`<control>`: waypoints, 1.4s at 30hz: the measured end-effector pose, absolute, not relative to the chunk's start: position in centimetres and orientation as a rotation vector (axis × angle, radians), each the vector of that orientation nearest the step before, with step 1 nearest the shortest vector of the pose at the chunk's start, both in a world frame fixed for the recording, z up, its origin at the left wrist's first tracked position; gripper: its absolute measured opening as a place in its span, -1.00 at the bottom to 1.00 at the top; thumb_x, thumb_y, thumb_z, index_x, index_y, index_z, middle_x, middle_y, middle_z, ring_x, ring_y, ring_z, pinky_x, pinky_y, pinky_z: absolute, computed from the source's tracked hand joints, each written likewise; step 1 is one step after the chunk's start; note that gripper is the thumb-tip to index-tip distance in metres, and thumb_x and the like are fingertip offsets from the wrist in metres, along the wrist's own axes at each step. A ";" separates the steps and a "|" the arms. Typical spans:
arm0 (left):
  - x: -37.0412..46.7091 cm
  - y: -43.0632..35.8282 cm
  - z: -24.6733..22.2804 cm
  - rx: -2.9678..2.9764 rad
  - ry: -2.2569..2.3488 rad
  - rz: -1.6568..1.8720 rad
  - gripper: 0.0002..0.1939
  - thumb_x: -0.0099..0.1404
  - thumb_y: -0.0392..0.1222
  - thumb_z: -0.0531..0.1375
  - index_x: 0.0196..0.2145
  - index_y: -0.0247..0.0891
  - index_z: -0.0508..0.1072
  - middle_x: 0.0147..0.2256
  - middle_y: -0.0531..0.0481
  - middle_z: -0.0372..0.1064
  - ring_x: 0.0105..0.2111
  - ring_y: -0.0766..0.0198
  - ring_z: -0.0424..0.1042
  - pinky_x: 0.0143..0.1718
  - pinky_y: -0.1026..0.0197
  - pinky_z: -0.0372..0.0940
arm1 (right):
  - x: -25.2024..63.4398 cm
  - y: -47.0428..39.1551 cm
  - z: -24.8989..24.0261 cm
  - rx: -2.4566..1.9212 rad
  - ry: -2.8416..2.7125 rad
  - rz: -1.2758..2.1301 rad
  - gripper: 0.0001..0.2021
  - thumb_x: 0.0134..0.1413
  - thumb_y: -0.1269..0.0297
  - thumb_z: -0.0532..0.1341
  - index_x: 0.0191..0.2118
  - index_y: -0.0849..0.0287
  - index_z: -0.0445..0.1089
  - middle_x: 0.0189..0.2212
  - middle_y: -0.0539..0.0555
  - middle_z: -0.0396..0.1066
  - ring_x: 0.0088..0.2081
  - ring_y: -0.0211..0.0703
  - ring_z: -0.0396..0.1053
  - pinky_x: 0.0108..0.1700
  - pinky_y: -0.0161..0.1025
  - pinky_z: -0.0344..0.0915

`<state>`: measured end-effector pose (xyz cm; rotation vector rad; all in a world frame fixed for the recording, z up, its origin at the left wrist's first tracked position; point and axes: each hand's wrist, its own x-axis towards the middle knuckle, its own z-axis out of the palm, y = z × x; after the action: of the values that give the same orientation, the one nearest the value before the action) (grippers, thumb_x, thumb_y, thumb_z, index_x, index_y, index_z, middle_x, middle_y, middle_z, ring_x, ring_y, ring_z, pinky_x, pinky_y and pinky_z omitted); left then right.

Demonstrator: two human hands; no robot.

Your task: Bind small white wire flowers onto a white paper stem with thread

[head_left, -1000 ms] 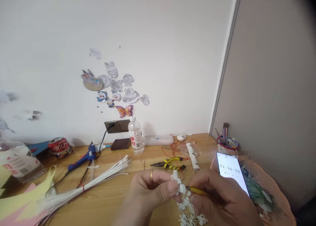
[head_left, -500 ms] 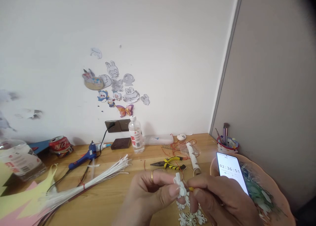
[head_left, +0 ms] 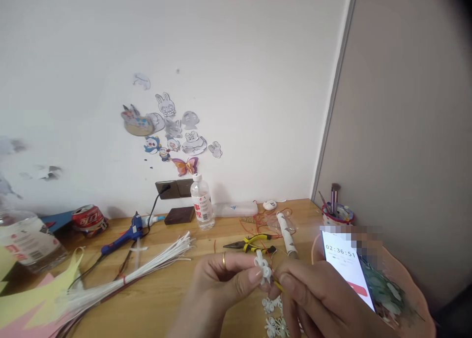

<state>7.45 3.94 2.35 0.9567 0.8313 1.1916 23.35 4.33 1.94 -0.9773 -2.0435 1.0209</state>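
My left hand [head_left: 230, 285] pinches a small white looped ornament [head_left: 262, 267] with coiled ends between thumb and index finger, upright above the table. Close against its right side, my right hand [head_left: 315, 291] grips a thin yellow stick-like piece [head_left: 277, 285] in its fingertips. The piece points at the ornament; whether the two touch, I cannot tell. Several similar white looped ornaments [head_left: 272, 325] lie on the table below, some partly covered by my right hand.
Yellow-handled pliers [head_left: 254, 242] and a wrapped roll [head_left: 286, 232] lie behind my hands, near tangled red cord [head_left: 254, 225]. To the left are a bundle of white strips [head_left: 147, 264], a blue glue gun [head_left: 123, 237] and a bottle [head_left: 202, 205]. A phone [head_left: 344, 264] stands right.
Both hands have shifted slightly left with the ornament. The ornament has turned a little, and more of the yellow piece shows, now slanting down to the right.
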 end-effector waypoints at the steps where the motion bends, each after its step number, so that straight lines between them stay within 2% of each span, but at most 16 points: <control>1: 7.5 4.0 2.3 0.948 0.845 1.206 -0.91 -0.02 -0.26 0.26 -0.62 -0.29 0.52 -0.61 0.02 0.44 -0.51 0.31 0.34 -0.36 0.28 0.18 | 23.3 4.5 2.0 -1.005 -2.042 1.097 -0.63 0.16 0.08 -0.18 -0.56 0.13 0.13 -0.69 -0.05 0.31 -0.71 -0.35 0.20 -0.62 -0.43 0.15; 3: 7.4 4.0 2.2 0.922 0.874 1.229 -0.93 -0.04 -0.26 0.27 -0.61 -0.30 0.52 -0.60 0.02 0.45 -0.51 0.33 0.34 -0.38 0.30 0.17 | 23.1 4.7 2.0 -1.107 -2.038 1.142 -0.68 0.16 0.12 -0.15 -0.50 0.13 0.15 -0.67 -0.06 0.31 -0.71 -0.36 0.18 -0.63 -0.44 0.13; 5: 7.3 4.0 2.1 0.904 0.889 1.238 -0.95 -0.04 -0.26 0.28 -0.59 -0.30 0.52 -0.60 0.03 0.44 -0.53 0.36 0.32 -0.42 0.34 0.16 | 22.8 5.0 1.9 -1.212 -2.033 1.029 -0.72 0.16 0.17 -0.13 -0.47 0.14 0.17 -0.68 -0.08 0.29 -0.68 -0.35 0.19 -0.62 -0.44 0.12; 9: 7.0 4.1 2.0 0.882 0.853 1.217 -0.95 -0.04 -0.28 0.28 -0.59 -0.30 0.52 -0.63 0.05 0.42 -0.56 0.41 0.31 -0.46 0.38 0.16 | 22.8 5.6 1.6 -1.203 -2.049 0.736 -0.67 0.16 0.23 -0.11 -0.59 0.16 0.14 -0.72 -0.10 0.21 -0.64 -0.34 0.20 -0.54 -0.42 0.12; 12: 6.9 4.2 1.8 0.816 0.862 1.211 -0.95 -0.05 -0.28 0.29 -0.59 -0.30 0.50 -0.63 0.05 0.43 -0.58 0.44 0.32 -0.48 0.41 0.16 | 23.1 5.9 1.5 -1.153 -2.001 0.678 -0.68 0.15 0.21 -0.09 -0.56 0.17 0.18 -0.72 -0.11 0.16 -0.65 -0.35 0.14 -0.58 -0.42 0.06; 18: 7.3 4.5 1.4 0.773 0.869 1.204 -0.93 -0.05 -0.28 0.30 -0.59 -0.31 0.47 -0.63 0.07 0.42 -0.58 0.46 0.32 -0.47 0.42 0.17 | 23.0 5.5 1.0 -1.139 -1.856 0.744 -0.90 -0.08 0.24 0.14 -0.46 0.15 0.32 -0.72 -0.14 0.04 -0.67 -0.36 0.02 -0.65 -0.43 -0.01; 28: 8.0 4.2 1.2 0.792 0.907 1.226 -0.92 -0.05 -0.26 0.29 -0.57 -0.31 0.46 -0.62 0.07 0.40 -0.55 0.40 0.31 -0.39 0.32 0.19 | 22.8 4.6 1.2 -1.103 -1.868 0.496 -0.94 -0.09 0.27 0.18 -0.42 0.09 0.36 -0.66 -0.07 0.29 -0.64 -0.34 0.23 -0.66 -0.46 0.15; 36: 8.3 4.2 0.9 0.990 0.894 1.234 -0.92 -0.04 -0.21 0.27 -0.58 -0.27 0.50 -0.52 0.02 0.42 -0.46 0.30 0.33 -0.32 0.24 0.17 | 23.0 4.2 1.1 -1.082 -1.906 0.143 -0.92 -0.14 0.32 0.22 -0.41 0.04 0.34 -0.71 -0.13 0.27 -0.73 -0.38 0.13 -0.72 -0.45 0.04; 39: 8.2 4.4 0.9 1.064 0.863 1.251 -0.93 -0.05 -0.22 0.27 -0.60 -0.26 0.53 -0.47 -0.01 0.43 -0.41 0.23 0.34 -0.33 0.23 0.19 | 23.3 4.4 1.0 -0.989 -1.959 0.096 -0.86 -0.14 0.42 0.20 -0.39 0.04 0.35 -0.64 -0.14 0.35 -0.68 -0.37 0.21 -0.68 -0.44 0.08; 42: 8.0 4.3 1.4 1.128 0.853 1.207 -0.93 -0.02 -0.22 0.26 -0.57 -0.21 0.56 -0.51 0.01 0.43 -0.44 0.26 0.35 -0.35 0.26 0.20 | 23.4 4.6 0.9 -0.885 -1.962 0.115 -0.83 -0.11 0.48 0.16 -0.37 0.06 0.36 -0.56 -0.12 0.40 -0.58 -0.37 0.30 -0.54 -0.45 0.18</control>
<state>7.97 4.31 1.45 1.1283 0.8533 1.2071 23.36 4.56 0.90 -0.8850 -1.9617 0.1151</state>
